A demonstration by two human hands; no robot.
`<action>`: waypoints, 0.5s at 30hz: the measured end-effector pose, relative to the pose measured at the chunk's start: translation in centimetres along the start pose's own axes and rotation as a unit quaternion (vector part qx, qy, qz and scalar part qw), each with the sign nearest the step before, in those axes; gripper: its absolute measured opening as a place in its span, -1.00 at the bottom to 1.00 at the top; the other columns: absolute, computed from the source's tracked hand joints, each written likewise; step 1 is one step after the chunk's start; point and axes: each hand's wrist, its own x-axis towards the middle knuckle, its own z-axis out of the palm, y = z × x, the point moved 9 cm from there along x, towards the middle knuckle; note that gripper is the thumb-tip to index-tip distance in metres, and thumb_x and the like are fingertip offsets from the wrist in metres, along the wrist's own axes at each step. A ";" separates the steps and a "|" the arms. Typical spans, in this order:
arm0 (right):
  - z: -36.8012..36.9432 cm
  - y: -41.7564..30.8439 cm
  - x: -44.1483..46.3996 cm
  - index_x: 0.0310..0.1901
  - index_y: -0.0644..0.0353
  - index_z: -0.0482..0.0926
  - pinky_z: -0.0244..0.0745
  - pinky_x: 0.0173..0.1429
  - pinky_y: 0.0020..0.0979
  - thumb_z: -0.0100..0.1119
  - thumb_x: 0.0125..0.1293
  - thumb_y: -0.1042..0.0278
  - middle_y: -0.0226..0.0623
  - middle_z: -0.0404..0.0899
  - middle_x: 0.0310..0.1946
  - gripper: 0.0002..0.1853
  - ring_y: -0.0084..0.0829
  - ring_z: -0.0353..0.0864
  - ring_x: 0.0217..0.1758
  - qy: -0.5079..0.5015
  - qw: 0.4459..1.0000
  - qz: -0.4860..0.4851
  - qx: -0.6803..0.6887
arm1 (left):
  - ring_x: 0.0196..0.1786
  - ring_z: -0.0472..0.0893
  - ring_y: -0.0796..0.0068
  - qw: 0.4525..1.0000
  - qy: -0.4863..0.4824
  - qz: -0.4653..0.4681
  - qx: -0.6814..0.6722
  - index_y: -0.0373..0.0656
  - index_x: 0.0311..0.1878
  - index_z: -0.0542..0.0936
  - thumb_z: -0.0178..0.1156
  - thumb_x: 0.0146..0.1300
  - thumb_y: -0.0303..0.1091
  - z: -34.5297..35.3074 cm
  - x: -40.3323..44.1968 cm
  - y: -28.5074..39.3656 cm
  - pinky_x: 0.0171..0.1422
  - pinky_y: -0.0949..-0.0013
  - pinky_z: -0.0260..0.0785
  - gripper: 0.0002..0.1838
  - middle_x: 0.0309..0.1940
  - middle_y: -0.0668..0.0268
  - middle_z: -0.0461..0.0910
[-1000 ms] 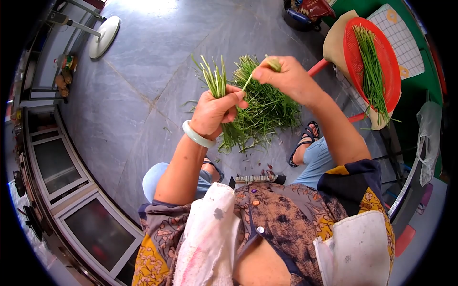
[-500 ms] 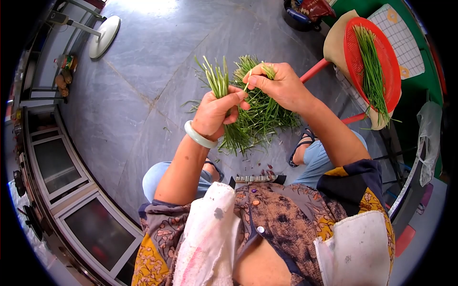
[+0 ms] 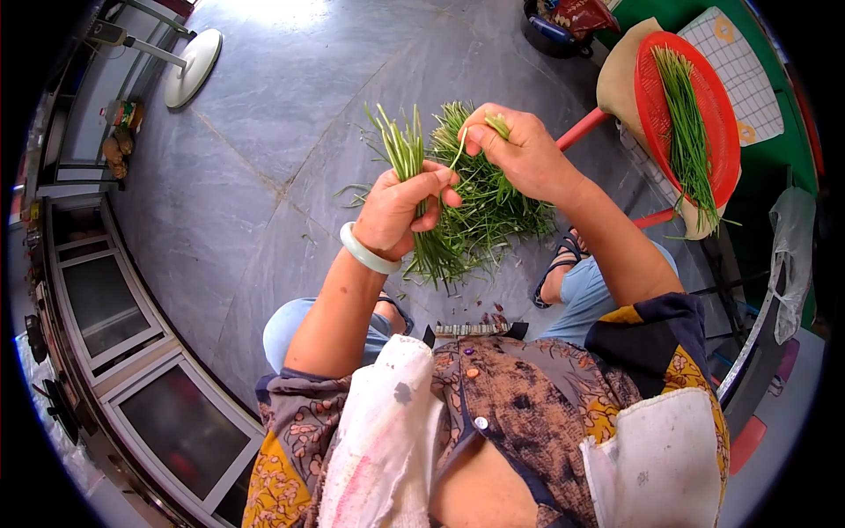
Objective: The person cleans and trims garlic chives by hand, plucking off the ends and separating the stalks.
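My left hand (image 3: 398, 208) is closed around a bunch of green stalks (image 3: 403, 151), pale ends up and leafy ends hanging below. My right hand (image 3: 521, 151), just to its right, pinches the top of a thin pale stalk (image 3: 459, 151) whose lower end is at my left thumb. Some short green pieces (image 3: 497, 125) also show in the right palm. Beneath both hands a loose pile of green stalks (image 3: 502, 211) lies on the floor. A red basket (image 3: 647, 101) at the right holds another bundle of green stalks (image 3: 687, 132).
Grey floor tiles (image 3: 264, 132) surround the pile. Cabinets (image 3: 176, 422) line the left side, and a round white base (image 3: 194, 69) stands at the upper left. At the upper right is a dark pot (image 3: 550, 40); a plastic bag (image 3: 789, 255) hangs at the right.
My right hand moved in towards the left hand, then slightly up again with a thin stalk in its fingertips. My left hand has barely moved, still round the bunch.
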 end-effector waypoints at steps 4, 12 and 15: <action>-1.6 0.7 0.2 -0.33 0.28 0.58 0.35 -0.27 -0.52 0.08 0.38 0.28 -0.46 0.54 -0.49 -0.76 -0.64 0.42 -0.42 0.065 0.997 0.025 0.018 | -0.73 0.31 0.69 1.000 -0.002 0.002 -0.004 -0.23 -0.20 0.55 0.12 0.31 -0.36 -0.1 0.0 0.0 -0.68 0.62 0.07 -0.86 -0.51 0.30 0.60; 0.7 1.1 -0.2 -0.37 0.26 0.60 0.31 -0.33 -0.54 0.16 0.34 0.23 -0.51 0.50 -0.55 -0.74 -0.70 0.37 -0.43 0.007 0.993 0.050 0.110 | -0.74 0.29 0.71 1.000 0.016 0.001 -0.013 -0.22 -0.19 0.54 0.10 0.32 -0.34 -0.3 0.0 0.1 -0.68 0.63 0.05 -0.85 -0.51 0.33 0.59; 1.2 1.0 -0.2 -0.35 0.28 0.59 0.33 -0.29 -0.54 0.17 0.32 0.24 -0.50 0.50 -0.54 -0.75 -0.69 0.37 -0.41 0.015 0.996 0.028 0.084 | -0.73 0.29 0.72 1.000 0.003 -0.002 0.004 -0.22 -0.19 0.54 0.10 0.33 -0.33 0.1 0.1 -0.1 -0.69 0.63 0.04 -0.85 -0.52 0.34 0.58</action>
